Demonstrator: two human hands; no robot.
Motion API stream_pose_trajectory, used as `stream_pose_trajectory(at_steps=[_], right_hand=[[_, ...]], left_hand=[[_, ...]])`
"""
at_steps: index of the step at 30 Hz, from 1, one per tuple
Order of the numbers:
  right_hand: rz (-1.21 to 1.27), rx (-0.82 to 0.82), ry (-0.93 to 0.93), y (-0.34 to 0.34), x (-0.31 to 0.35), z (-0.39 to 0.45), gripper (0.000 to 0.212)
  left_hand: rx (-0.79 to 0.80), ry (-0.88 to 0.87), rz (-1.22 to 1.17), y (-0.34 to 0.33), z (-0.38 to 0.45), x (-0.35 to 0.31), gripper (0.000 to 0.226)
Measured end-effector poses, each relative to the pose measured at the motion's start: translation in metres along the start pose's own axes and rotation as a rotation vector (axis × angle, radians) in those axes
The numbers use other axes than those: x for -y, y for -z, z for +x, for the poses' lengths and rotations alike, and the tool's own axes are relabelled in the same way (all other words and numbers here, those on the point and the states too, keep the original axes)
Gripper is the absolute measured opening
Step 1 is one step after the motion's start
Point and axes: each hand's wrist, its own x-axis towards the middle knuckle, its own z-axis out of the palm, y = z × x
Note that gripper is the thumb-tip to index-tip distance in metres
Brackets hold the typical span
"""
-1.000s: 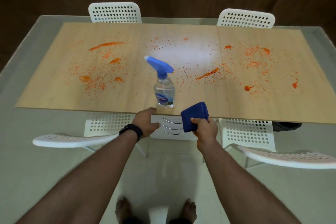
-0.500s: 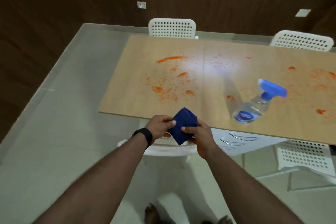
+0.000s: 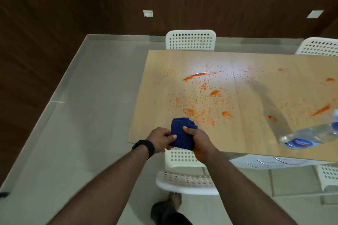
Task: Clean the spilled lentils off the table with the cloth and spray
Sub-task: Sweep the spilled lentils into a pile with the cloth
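Observation:
A folded blue cloth (image 3: 180, 133) is held over the near left corner of the wooden table (image 3: 157, 82). My left hand (image 3: 161, 140) pinches its left edge and my right hand (image 3: 199, 139) grips its right side. Orange lentils (image 3: 201, 100) lie scattered in patches and streaks across the tabletop just beyond the cloth. The clear spray bottle (image 3: 311, 138) with a blue label stands at the right edge of the head view, near the table's front edge; its top is cut off.
White perforated chairs stand around the table: one at the far side (image 3: 191, 40), another at the far right (image 3: 320, 47), one right below my hands (image 3: 184, 179). Grey floor (image 3: 82, 115) stretches to the left. Dark wood wall behind.
The view has swung further left and I have stepped that way. The cloth, held in both hands, has risen over the table's near left corner. The bottle has slid to the frame's right edge.

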Motion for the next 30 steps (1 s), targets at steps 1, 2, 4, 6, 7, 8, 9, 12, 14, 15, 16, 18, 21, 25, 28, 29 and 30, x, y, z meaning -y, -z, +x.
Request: stream_pose_trajectory(at_steps=[1, 2, 4, 6, 7, 8, 9, 12, 14, 15, 16, 18, 21, 25, 28, 29, 30], right_hand=[[-0.020, -0.009, -0.004, -0.010, 0.002, 0.008, 0.028], [-0.048, -0.024, 0.006, -0.019, 0.004, 0.016, 0.028], [-0.118, -0.062, 0.043, -0.039, 0.006, 0.030, 0.027], [-0.183, -0.119, 0.091, -0.054, 0.008, 0.038, 0.020], [-0.231, -0.149, 0.129, -0.058, 0.009, 0.041, 0.017], [-0.291, -0.181, 0.181, -0.061, 0.009, 0.045, 0.019], [-0.362, -0.208, 0.236, -0.063, 0.008, 0.049, 0.021], [-0.556, -0.297, 0.390, -0.070, 0.005, 0.056, 0.030], [-0.664, -0.356, 0.492, -0.074, 0.002, 0.055, 0.039], [-0.710, -0.407, 0.536, -0.078, -0.001, 0.055, 0.042], [-0.770, -0.447, 0.572, -0.084, -0.004, 0.053, 0.044], [-0.915, -0.530, 0.601, -0.095, -0.015, 0.051, 0.051], [-1.107, -0.678, 0.662, -0.123, -0.045, 0.042, 0.059], [-1.197, -0.912, 0.794, -0.157, -0.089, 0.027, 0.057], [-1.231, -1.001, 0.827, -0.169, -0.117, 0.021, 0.056], [-1.270, -0.982, 0.816, -0.172, -0.126, 0.023, 0.056], [-1.320, -0.934, 0.780, -0.174, -0.137, 0.026, 0.056]], left_hand=[[-0.004, -0.003, 0.078, 0.012, 0.006, 0.003, 0.026], [-0.009, -0.010, 0.162, 0.023, 0.013, 0.006, 0.026], [-0.023, -0.013, 0.311, 0.049, 0.029, 0.013, 0.031], [-0.028, -0.015, 0.413, 0.070, 0.045, 0.015, 0.045], [-0.034, -0.033, 0.471, 0.076, 0.051, 0.015, 0.053], [-0.042, -0.069, 0.537, 0.083, 0.059, 0.016, 0.062], [-0.048, -0.118, 0.602, 0.087, 0.066, 0.017, 0.070], [-0.024, -0.244, 0.777, 0.097, 0.092, 0.022, 0.100], [0.009, -0.276, 0.883, 0.100, 0.109, 0.027, 0.121], [0.042, -0.304, 0.943, 0.102, 0.121, 0.029, 0.129], [0.057, -0.324, 0.983, 0.103, 0.129, 0.031, 0.135], [0.090, -0.363, 1.002, 0.107, 0.139, 0.033, 0.143], [0.122, -0.429, 0.975, 0.120, 0.146, 0.041, 0.149], [0.194, -0.516, 0.933, 0.141, 0.151, 0.045, 0.142], [0.206, -0.537, 0.924, 0.147, 0.151, 0.044, 0.135], [0.201, -0.551, 0.939, 0.147, 0.151, 0.045, 0.131], [0.196, -0.565, 0.961, 0.146, 0.152, 0.046, 0.128]])
